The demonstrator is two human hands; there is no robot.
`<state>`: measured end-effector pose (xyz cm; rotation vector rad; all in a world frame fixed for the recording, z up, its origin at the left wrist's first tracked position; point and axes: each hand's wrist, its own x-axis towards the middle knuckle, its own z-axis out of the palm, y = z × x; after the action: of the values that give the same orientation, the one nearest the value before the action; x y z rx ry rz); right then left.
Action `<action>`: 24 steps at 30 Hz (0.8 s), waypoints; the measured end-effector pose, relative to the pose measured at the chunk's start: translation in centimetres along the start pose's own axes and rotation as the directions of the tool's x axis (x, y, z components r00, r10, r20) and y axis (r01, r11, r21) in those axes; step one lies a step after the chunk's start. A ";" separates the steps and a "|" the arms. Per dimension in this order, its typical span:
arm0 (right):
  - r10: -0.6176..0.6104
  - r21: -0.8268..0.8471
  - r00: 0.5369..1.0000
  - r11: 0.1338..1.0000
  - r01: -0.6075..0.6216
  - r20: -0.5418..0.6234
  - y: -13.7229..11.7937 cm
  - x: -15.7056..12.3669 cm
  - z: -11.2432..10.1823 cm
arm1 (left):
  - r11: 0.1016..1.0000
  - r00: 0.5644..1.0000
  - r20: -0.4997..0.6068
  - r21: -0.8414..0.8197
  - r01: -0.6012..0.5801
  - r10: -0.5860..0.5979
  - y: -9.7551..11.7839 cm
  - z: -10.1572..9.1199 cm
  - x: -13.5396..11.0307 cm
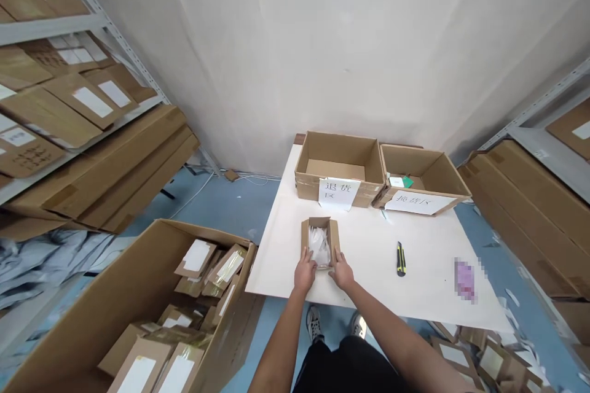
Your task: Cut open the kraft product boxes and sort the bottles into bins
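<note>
Hands: left hand (305,271) and right hand (342,271) grasp the near end of the small box (335,234), one per side; exact finger placement too small to tell.
Small box: between hands, upright on tabletop (369,245), top open, white filling (318,244) visible; anything underneath hidden.
Spill risk: open top, so tilting or uneven lifting by one hand could tip filling out.
Crush risk: cardboard sides look thin; squeezing hard from both sides could buckle them.
Edge risk: box is near the tabletop's near edge; dragging it toward the body could drop it.
Cutter (401,259): right of hands, apart from them; can't tell if blade is out. Careless rightward reach could knock it or nick fingers.
Tabletop: white, flat; purple item (465,279) far right of hands, pixelated, unidentifiable.
Beyond hands: left bin (306,187) and right bin (454,181), side by side, each with a handwritten sign on its front.
Left of hands: big carton (244,325) beside tabletop, labelled parcels (196,256) inside.
Room: pale wall (350,55) ahead, blue floor (239,212), loaded shelves (50,27) left, shelf (553,147) right, floor parcels (454,354) lower right.
</note>
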<state>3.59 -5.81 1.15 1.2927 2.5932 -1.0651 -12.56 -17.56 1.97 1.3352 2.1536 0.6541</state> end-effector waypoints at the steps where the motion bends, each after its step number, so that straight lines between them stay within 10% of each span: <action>1: 0.009 -0.004 0.999 1.000 -0.009 -0.040 0.1 0.0 0.1 | 1.000 1.000 -0.021 0.001 -0.005 0.005 0.0 0.5 -0.1; 6: -0.040 0.131 0.975 0.989 0.070 -0.221 0.9 -0.6 -1.6 | 0.999 0.986 -0.162 -0.012 -0.047 0.045 1.3 1.3 -0.1; 10: 0.050 0.266 0.930 0.962 0.053 -0.365 3.2 -3.8 -5.0 | 0.978 0.973 -0.125 -0.053 -0.202 0.195 6.4 0.1 1.2; 18: 0.124 0.236 0.700 0.969 0.066 -0.703 9.6 -13.7 -16.9 | 0.848 0.861 -0.082 -0.153 -0.508 0.501 23.8 1.7 4.6; 24: 0.327 0.286 0.403 0.945 -0.159 -0.855 19.9 -25.2 -24.3 | 0.688 0.708 0.030 -0.271 -0.674 0.705 39.4 12.3 4.1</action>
<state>40.19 -0.28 16.98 2.8410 2.7152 -0.5634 19.80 3.45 17.18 1.9928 1.3461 1.0361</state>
